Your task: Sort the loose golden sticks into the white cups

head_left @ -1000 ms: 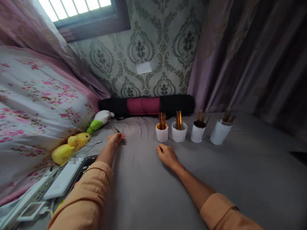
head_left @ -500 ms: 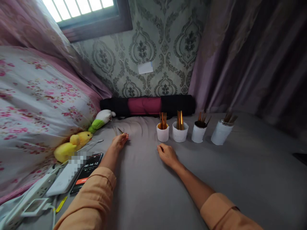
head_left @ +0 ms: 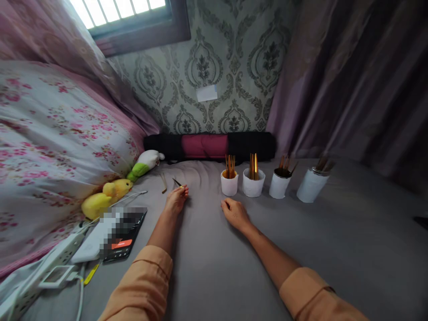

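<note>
My left hand lies on the grey bed sheet with its fingertips pinched on a thin dark stick that points up and to the left. A second pale stick lies loose on the sheet just left of it. My right hand rests on the sheet with fingers curled and nothing in it, just in front of the leftmost white cup. Four white cups stand in a row, each holding several brown sticks: first cup, second cup, third cup, fourth cup.
A black and pink roll lies against the patterned wall. On the left are a floral pillow, a yellow plush toy, a green and white plush toy, a phone, a white power bank and a power strip. Curtains hang on the right.
My left hand has drawn back from the sticks toward me with one thin stick pinched in its fingertips; one stick stays on the sheet. The view has shifted slightly.
</note>
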A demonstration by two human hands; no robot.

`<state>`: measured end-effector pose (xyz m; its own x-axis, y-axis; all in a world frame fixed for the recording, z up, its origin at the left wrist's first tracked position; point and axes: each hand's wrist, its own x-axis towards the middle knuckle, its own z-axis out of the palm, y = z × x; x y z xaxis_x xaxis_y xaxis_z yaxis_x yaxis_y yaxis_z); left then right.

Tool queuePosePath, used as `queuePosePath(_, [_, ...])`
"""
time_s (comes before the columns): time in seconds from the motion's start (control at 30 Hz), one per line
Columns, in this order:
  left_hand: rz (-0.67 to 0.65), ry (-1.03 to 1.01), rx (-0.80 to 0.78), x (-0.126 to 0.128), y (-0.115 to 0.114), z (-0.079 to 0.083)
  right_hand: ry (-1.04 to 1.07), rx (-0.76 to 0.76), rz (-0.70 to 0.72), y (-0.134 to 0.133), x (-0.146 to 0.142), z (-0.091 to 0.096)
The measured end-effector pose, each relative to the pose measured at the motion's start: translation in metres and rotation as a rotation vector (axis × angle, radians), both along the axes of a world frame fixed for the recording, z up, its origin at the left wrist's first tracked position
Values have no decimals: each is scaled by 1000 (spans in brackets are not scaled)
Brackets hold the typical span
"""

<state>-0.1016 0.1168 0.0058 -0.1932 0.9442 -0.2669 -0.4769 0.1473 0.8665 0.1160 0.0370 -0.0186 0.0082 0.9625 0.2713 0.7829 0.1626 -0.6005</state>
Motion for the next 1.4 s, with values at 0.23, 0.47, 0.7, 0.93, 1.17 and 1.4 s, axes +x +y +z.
queuePosePath(0.23, [-48, -24, 43, 23, -19, -6, 60, 21, 16, 1, 0, -1])
queuePosePath(0.47, [-107, -7, 96, 41, -36, -12, 124, 1, 22, 2, 2, -1])
queuePosePath(0.7, [-143, 36, 126, 55, -51, -17, 176, 20, 56, 7, 3, -5])
queuePosePath(0.93, [-174, 120, 163, 62, -65, -18, 254, 8, 86, 10, 3, -6])
queuePosePath(1.17, [-204, 296, 225, 69, -81, -16, 344, -37, 101, 11, 4, -7])
queuePosePath(1.4, [-209, 522, 329, 74, -84, -21, 473, -45, 125, 11, 5, -7])
